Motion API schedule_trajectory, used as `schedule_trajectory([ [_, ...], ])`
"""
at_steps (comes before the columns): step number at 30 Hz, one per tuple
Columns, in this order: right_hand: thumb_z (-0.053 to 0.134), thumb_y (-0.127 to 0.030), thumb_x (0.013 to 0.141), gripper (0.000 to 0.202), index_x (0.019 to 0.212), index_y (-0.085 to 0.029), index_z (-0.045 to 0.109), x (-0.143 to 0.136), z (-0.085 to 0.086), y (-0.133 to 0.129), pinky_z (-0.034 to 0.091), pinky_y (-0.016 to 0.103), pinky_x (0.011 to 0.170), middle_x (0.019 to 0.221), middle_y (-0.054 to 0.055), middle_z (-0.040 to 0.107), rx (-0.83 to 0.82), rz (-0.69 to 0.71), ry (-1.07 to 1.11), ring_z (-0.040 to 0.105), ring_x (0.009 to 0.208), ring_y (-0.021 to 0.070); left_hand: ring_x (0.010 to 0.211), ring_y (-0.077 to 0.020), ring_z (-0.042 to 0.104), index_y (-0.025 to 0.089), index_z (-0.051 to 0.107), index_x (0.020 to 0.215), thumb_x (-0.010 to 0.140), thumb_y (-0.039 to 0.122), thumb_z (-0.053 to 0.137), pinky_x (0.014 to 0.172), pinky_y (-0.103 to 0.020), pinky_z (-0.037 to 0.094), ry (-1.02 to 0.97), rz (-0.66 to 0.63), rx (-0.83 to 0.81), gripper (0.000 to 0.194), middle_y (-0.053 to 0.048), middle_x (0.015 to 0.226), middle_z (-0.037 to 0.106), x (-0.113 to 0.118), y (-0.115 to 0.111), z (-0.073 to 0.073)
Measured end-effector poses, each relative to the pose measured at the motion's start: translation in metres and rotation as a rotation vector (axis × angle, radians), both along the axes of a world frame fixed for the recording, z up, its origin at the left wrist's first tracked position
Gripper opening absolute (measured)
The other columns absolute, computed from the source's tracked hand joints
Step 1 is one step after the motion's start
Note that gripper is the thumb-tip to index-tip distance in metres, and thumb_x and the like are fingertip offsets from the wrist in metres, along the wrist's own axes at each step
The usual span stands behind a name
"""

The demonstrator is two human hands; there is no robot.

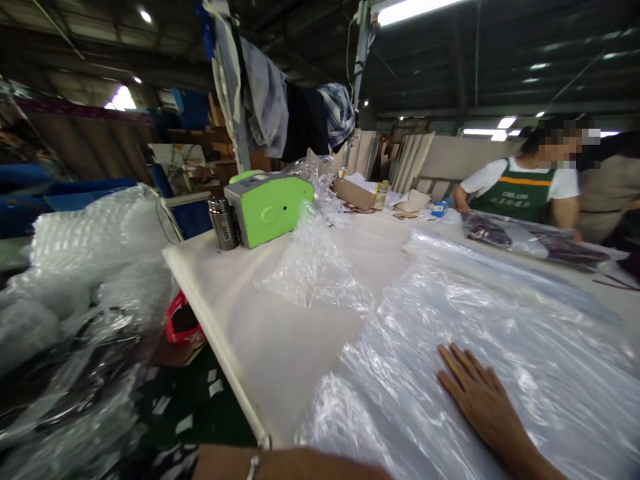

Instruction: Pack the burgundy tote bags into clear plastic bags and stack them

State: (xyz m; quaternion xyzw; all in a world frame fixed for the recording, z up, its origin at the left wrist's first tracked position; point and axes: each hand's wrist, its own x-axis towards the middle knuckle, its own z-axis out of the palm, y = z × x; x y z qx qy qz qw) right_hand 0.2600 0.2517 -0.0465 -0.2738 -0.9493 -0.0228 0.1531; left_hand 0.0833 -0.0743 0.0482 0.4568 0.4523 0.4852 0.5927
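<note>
My right hand (475, 390) lies flat, fingers stretched out, on a wide stack of clear plastic sheeting (430, 327) spread over the right of the table. It grips nothing. Along the bottom edge runs my left arm, with a bracelet (253, 465) and a dark patterned sleeve. The back of my left hand (320, 465) seems to show just past the bracelet, cut off by the frame. Its fingers are hidden. A crumpled piece of clear plastic film (320, 267) rests on the pale tabletop (280, 340) beyond.
A green and grey machine (275, 207) and a steel flask (223, 223) stand at the table's far left corner. Across the table, a person in a green apron (520, 190) handles a plastic-wrapped item (535, 240). Bulky clear packaging (100, 253) is heaped at left.
</note>
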Motion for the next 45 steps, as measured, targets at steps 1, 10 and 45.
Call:
schedule_trajectory([
  [1, 0.029, -0.059, 0.090, 0.063, 0.140, -0.037, 0.060, 0.001, -0.002, 0.004, 0.029, 0.066, 0.116, 0.154, 0.003, 0.047, 0.021, 0.019, 0.007, 0.033, 0.147, 0.0360, 0.118, -0.0281, 0.061, 0.034, 0.062, 0.129, 0.088, 0.044, 0.070, 0.091, -0.046, 0.056, 0.083, 0.065, 0.023, 0.043, -0.007, 0.133, 0.062, -0.027, 0.007, 0.004],
  [10, 0.027, -0.061, 0.094, 0.068, 0.148, -0.029, 0.051, 0.006, -0.007, 0.013, 0.024, 0.064, 0.118, 0.157, 0.005, 0.042, -0.058, 0.022, -0.040, 0.031, 0.148, 0.0341, 0.116, -0.0273, 0.062, 0.016, 0.067, 0.099, 0.093, 0.016, 0.052, 0.102, -0.041, 0.044, 1.428, 0.664, -0.128, 0.017, -0.014, 0.114, 0.071, -0.228, 0.049, 0.018],
  [45, 0.088, -0.046, 0.057, 0.040, 0.074, -0.014, 0.069, -0.077, 0.332, -0.186, 0.051, 0.023, 0.045, 0.060, 0.006, 0.069, -0.911, 0.052, 0.594, 0.065, 0.053, 0.0165, 0.088, -0.0206, 0.065, 0.021, 0.066, 0.102, 0.097, 0.034, 0.042, 0.069, -0.025, 0.037, 1.834, 0.849, -0.152, 0.027, -0.004, 0.103, 0.073, -0.221, -0.221, 0.214],
])
